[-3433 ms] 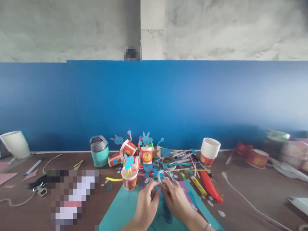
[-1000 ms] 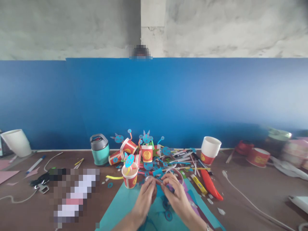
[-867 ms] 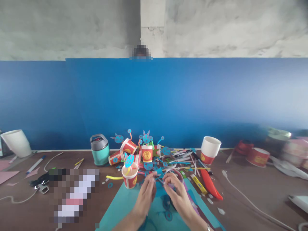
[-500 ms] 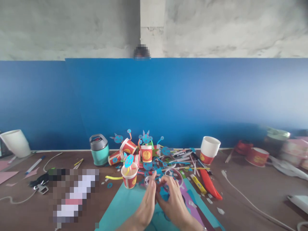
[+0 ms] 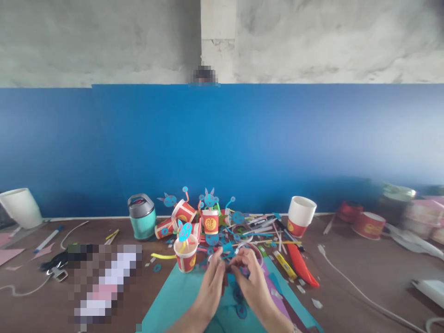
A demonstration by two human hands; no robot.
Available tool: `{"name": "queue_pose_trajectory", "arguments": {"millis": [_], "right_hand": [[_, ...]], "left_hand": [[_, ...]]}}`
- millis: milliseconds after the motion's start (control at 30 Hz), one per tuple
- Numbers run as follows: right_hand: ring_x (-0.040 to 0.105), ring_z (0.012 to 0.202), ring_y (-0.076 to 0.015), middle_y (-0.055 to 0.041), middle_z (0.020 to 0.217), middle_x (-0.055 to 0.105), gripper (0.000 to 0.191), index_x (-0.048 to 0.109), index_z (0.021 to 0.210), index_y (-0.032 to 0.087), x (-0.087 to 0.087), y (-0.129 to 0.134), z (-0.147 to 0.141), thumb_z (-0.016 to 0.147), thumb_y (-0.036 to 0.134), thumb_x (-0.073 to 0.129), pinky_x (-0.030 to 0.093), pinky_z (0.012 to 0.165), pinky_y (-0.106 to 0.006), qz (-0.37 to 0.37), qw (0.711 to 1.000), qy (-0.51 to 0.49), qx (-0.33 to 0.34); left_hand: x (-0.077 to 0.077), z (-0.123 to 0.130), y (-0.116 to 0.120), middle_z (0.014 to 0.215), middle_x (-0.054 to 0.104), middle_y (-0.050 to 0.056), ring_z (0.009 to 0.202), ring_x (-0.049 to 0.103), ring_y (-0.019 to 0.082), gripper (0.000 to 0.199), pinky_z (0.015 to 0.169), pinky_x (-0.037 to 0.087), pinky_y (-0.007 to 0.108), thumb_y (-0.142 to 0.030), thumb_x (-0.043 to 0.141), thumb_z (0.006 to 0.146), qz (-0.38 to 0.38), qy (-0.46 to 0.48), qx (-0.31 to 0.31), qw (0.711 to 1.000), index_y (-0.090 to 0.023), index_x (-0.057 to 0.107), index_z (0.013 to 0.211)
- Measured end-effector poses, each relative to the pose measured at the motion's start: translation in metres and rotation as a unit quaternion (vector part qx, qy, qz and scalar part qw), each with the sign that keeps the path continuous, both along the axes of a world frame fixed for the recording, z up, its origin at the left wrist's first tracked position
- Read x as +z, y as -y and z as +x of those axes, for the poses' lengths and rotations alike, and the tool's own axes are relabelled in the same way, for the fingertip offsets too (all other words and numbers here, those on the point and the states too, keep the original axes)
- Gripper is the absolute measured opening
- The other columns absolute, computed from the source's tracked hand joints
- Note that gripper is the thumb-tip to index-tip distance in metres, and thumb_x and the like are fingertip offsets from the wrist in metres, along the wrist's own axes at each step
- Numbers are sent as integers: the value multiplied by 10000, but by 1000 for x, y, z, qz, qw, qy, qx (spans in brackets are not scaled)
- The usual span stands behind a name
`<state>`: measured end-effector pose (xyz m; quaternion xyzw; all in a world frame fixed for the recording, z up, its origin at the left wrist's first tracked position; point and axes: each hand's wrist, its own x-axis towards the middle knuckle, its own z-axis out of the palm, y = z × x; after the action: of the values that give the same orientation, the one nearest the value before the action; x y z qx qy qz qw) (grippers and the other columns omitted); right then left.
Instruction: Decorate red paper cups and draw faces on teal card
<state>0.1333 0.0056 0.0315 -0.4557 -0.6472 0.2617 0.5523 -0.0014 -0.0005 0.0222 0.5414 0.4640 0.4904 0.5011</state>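
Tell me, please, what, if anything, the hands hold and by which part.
That cannot be told: the left hand and right hand nearly meet over the teal sheet, and anything between them is unclear.

The bare left hand (image 5: 212,280) is held with its fingers (image 5: 218,264) extended forward; the bare right hand (image 5: 251,276) is curled toward it, both bare forearms (image 5: 190,318) being angled inward.

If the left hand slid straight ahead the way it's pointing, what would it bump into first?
Probably the small blue piece, just beyond the left hand, though depth is hard to judge from this single view.
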Motion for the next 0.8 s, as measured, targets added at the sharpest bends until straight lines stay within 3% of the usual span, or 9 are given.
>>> {"name": "queue_pose_trajectory", "arguments": {"millis": [67, 133, 200, 333, 467, 567, 667, 800], "right_hand": [[634, 765, -196, -31, 776, 655, 144, 490, 931, 206, 2, -2, 3, 791, 211, 525, 501, 713, -302, -9, 1000, -20, 4], [632, 777, -199, -38, 788, 654, 156, 491, 941, 202, 4, -2, 5, 791, 217, 529, 502, 717, -305, -11, 1000, -22, 9], [629, 793, -201, -40, 797, 653, 165, 487, 949, 201, 4, -2, 5, 791, 216, 531, 500, 728, -309, -13, 1000, -19, 20], [616, 788, -198, -35, 791, 637, 149, 475, 947, 203, 7, 0, 5, 809, 235, 523, 493, 728, -308, -9, 999, -23, 32], [569, 784, -181, -38, 837, 585, 125, 505, 884, 201, 15, 2, 7, 850, 320, 515, 471, 709, -279, -6, 1000, -7, 13], [520, 723, -162, -18, 779, 534, 196, 498, 768, 202, 19, 3, 9, 894, 345, 453, 451, 667, -261, -12, 998, 35, 43], [506, 713, -159, -4, 741, 514, 211, 480, 737, 207, 17, 3, 9, 912, 311, 424, 447, 670, -264, -12, 993, 89, 80], [527, 763, -175, -12, 770, 543, 175, 470, 750, 214, 7, 1, 7, 913, 240, 412, 450, 740, -301, 18, 986, 150, 69]], "left_hand": [[-1, -1, -7, 935, 653, 77, 906, 591, 231, 490, 782, 468, 316, -584, 474, 805, 27, -19, 16, 999, -170, 592, 1039], [1, -3, -10, 715, 581, 10, 694, 537, 163, 312, 641, 423, 253, -478, 511, 809, 66, -52, 13, 996, -177, 588, 796], [5, -4, -11, 636, 497, -24, 613, 458, 128, 220, 582, 364, 226, -360, 532, 794, 96, -86, 9, 992, -180, 542, 667], [10, -3, -8, 602, 434, -37, 580, 399, 117, 155, 556, 317, 224, -251, 535, 740, 102, -110, 0, 989, -180, 526, 603], [9, -3, -11, 583, 438, -32, 574, 383, 119, 161, 546, 306, 230, -265, 539, 719, 82, -67, 4, 994, -176, 527, 585], [9, -5, -14, 600, 448, -24, 593, 404, 124, 214, 565, 327, 234, -310, 511, 748, 85, -46, 3, 995, -178, 502, 580], [12, -6, -14, 598, 447, -24, 591, 413, 125, 245, 565, 335, 234, -345, 517, 759, 86, -40, -1, 995, -178, 501, 581], [14, -6, -10, 619, 474, -19, 591, 424, 125, 212, 553, 342, 225, -329, 537, 774, 82, -49, 4, 995, -169, 561, 637]]}}
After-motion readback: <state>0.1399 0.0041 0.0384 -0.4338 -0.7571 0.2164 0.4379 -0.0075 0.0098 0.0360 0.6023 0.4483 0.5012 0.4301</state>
